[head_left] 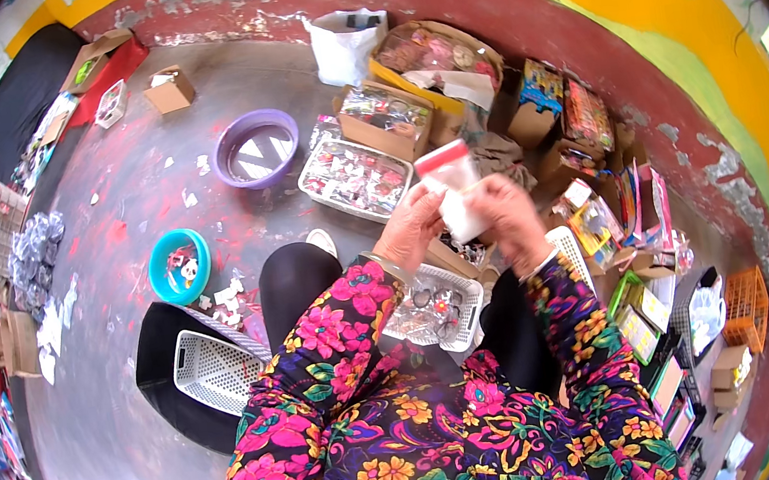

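Note:
In front of my body, above my lap, I hold a small clear plastic bag [449,169] with a red band along its top edge. My left hand [408,229] pinches it from the left side. On the other side my right hand [512,221] has its fingers closed at the bag, slightly blurred by motion. Whether anything is inside the bag is hard to see. Just below my hands, a white plastic basket [472,318] sits between my knees, holding small wrapped pieces with red and dark parts.
Ahead stands a white tray [334,210] of packaged trinkets, with a cardboard box [418,143] behind it. A purple basin [220,155] and a teal basin [153,270] are on the floor to the left. Another white basket [190,374] lies by my left leg; boxes crowd the right wall.

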Motion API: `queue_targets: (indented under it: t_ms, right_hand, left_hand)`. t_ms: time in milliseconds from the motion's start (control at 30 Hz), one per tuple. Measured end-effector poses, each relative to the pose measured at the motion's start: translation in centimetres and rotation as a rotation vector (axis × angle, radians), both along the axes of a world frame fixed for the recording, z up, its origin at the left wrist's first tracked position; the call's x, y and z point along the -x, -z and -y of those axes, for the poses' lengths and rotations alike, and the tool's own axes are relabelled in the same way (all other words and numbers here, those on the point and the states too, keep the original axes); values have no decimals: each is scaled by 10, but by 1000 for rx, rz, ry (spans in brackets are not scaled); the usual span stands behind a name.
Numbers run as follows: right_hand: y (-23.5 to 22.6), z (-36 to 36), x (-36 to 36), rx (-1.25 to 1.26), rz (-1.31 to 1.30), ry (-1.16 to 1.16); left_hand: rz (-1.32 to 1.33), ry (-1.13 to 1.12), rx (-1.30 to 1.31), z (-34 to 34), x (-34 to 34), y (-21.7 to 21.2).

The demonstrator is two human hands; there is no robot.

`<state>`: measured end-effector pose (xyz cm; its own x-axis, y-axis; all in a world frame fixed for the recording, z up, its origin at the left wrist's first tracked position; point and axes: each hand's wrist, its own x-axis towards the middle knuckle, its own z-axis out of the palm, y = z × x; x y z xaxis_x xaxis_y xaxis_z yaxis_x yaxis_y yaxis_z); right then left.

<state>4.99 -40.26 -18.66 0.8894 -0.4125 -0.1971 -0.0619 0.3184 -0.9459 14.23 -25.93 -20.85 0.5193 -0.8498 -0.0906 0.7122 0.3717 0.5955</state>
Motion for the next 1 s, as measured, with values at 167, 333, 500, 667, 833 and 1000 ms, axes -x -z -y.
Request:
queue_targets:
  t_ms: [167,333,500,667,833,1000]
  right_hand:
    - [38,-48,-15,-226,-101,-130]
    - [32,-48,-12,-183,-282,-156]
    - [37,-41,-4,-323,-344,-216]
    - [17,-51,-11,-326,-255,-55]
    - [-9,3,0,121,-153,-105]
    - [-14,30,29,626,-327,-629]
  left_hand:
    - [-205,30,29,-8,-6,20]
    - [-30,-201,-98,-5,-4,26]
    - [5,-329,-29,2,-8,14]
    - [36,-334,54,6,-3,8]
    - [71,-256,131,-10,-15,-14]
    - [894,383,-293,-19,-29,-8]
